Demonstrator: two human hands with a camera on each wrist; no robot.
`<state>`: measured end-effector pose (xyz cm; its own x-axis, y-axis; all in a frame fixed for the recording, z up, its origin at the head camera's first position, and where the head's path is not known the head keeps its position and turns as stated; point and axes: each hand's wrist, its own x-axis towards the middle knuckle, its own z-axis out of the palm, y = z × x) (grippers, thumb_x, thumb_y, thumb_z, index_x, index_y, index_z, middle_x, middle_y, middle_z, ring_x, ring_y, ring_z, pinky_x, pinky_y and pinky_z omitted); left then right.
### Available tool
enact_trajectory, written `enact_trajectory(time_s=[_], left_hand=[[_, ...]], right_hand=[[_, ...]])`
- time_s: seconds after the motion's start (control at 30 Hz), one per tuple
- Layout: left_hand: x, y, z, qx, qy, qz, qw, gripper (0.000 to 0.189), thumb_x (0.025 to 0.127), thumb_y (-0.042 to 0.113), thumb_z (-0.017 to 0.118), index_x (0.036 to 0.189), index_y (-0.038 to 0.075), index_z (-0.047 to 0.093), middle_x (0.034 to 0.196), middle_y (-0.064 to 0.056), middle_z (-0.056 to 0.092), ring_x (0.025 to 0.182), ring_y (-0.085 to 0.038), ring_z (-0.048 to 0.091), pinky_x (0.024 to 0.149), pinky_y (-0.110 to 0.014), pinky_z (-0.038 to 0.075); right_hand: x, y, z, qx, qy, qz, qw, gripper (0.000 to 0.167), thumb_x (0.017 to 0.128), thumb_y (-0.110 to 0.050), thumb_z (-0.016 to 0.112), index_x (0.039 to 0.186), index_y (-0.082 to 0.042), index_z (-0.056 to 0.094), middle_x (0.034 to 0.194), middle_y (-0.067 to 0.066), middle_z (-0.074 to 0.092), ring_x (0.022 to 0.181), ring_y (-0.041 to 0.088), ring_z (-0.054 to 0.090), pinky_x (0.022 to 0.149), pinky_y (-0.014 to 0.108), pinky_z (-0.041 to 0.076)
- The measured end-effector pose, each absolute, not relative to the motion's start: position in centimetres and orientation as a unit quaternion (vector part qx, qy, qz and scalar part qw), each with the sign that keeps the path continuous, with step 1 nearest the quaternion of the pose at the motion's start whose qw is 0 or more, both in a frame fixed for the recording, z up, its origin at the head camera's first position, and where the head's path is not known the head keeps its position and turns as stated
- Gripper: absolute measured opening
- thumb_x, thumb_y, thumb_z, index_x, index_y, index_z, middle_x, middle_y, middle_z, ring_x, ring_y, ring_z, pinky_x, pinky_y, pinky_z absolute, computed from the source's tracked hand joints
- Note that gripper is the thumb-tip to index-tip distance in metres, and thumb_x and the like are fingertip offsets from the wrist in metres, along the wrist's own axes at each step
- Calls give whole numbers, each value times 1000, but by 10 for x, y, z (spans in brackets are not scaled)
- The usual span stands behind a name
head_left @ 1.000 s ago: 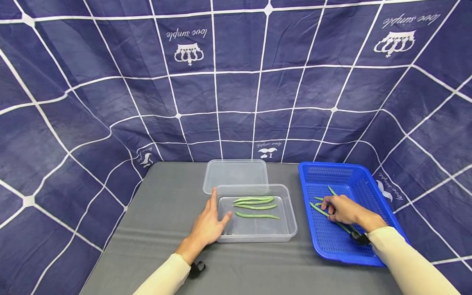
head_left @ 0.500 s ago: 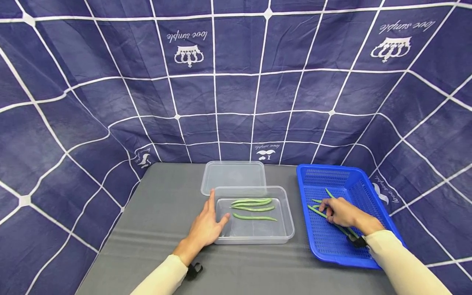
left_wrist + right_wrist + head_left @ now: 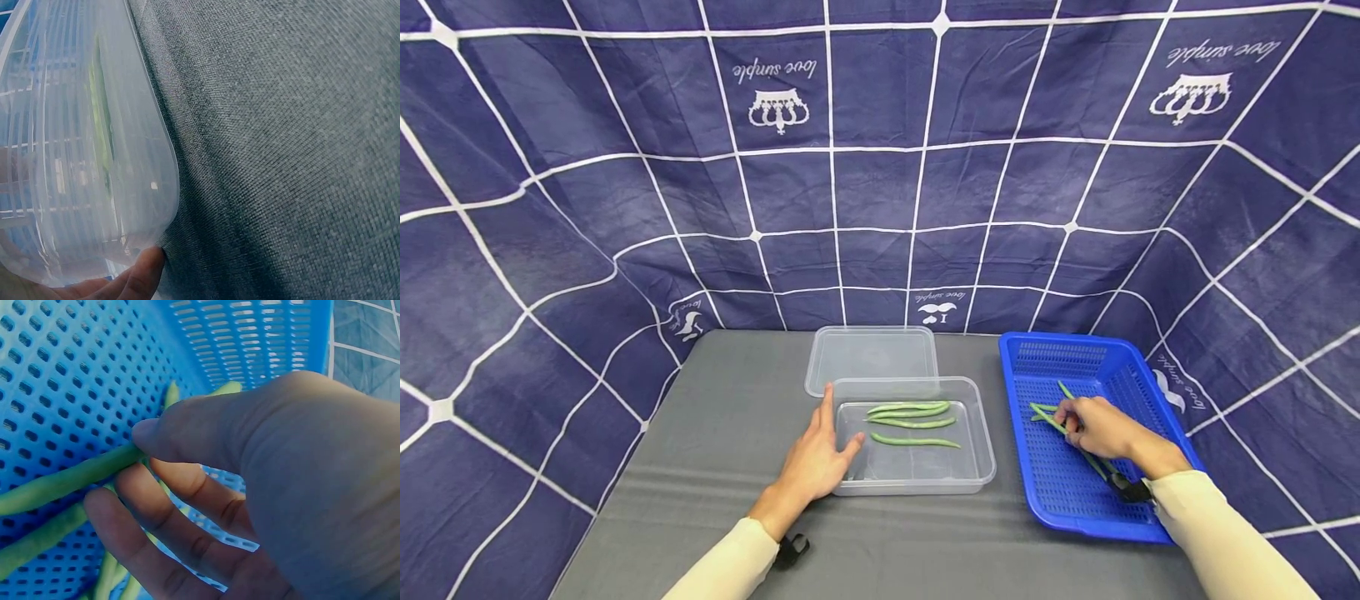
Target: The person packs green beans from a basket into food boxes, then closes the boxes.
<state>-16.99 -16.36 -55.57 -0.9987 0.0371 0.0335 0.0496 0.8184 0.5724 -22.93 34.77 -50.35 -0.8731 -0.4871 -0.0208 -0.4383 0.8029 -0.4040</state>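
In the head view my right hand [image 3: 1097, 427] is inside the blue basket [image 3: 1037, 500]. The right wrist view shows its thumb and forefinger pinching a green bean [image 3: 75, 478], the other fingers curved below. More loose green beans [image 3: 37, 540] lie under and beside the hand, which hides part of them. My left hand [image 3: 816, 457] rests at the left wall of a clear plastic container [image 3: 917, 486], its fingers extended along the outside and the thumb at the rim. Several green beans [image 3: 916, 442] lie inside that container, roughly side by side.
A clear flat lid [image 3: 872, 354] lies behind the container, partly overlapped by it in view. Grey cloth [image 3: 722, 400] covers the table. Blue checked fabric [image 3: 865, 192] hangs at the back and both sides. A black strap [image 3: 792, 550] is on the left wrist.
The right hand stays at the same place in the basket, and the beans around its fingers have shifted slightly. My left hand keeps its place at the container. The head view has shifted slightly.
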Motion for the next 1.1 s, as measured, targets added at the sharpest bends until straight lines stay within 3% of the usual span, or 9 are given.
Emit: enact_trajectory(time_s=[0.33, 0.67, 0.9, 1.1], left_hand=[[-171, -164, -552, -22, -955, -296, 4, 109, 112, 50, 73, 188, 11, 7, 175, -29, 52, 135, -59, 73, 108, -70, 61], [-170, -162, -553, -20, -954, -300, 4, 109, 112, 51, 73, 189, 13, 6, 175, -28, 52, 140, -57, 71, 109, -70, 60], [-171, -163, -552, -23, -955, -295, 10, 109, 111, 51, 73, 188, 12, 8, 173, -28, 55, 135, -57, 73, 107, -70, 61], [-168, -163, -554, -24, -956, -293, 10, 109, 111, 50, 73, 188, 11, 7, 171, -29, 55, 134, -56, 74, 107, -69, 61]], right_hand=[[-238, 357, -512, -258, 939, -225, 26, 32, 83, 4, 87, 100, -18, 71, 84, -13, 67, 76, -2, 55, 71, 26, 47], [-227, 336, -481, -271, 936, -223, 5, 32, 80, 11, 83, 99, -12, 70, 84, -9, 70, 78, -3, 61, 71, 27, 54], [-227, 324, -472, -269, 939, -214, 0, 30, 86, 8, 86, 101, -15, 72, 86, -12, 71, 81, -4, 62, 74, 28, 56], [-223, 312, -462, -270, 940, -208, -8, 33, 83, 9, 84, 102, -16, 73, 88, -14, 70, 81, 1, 63, 75, 29, 56]])
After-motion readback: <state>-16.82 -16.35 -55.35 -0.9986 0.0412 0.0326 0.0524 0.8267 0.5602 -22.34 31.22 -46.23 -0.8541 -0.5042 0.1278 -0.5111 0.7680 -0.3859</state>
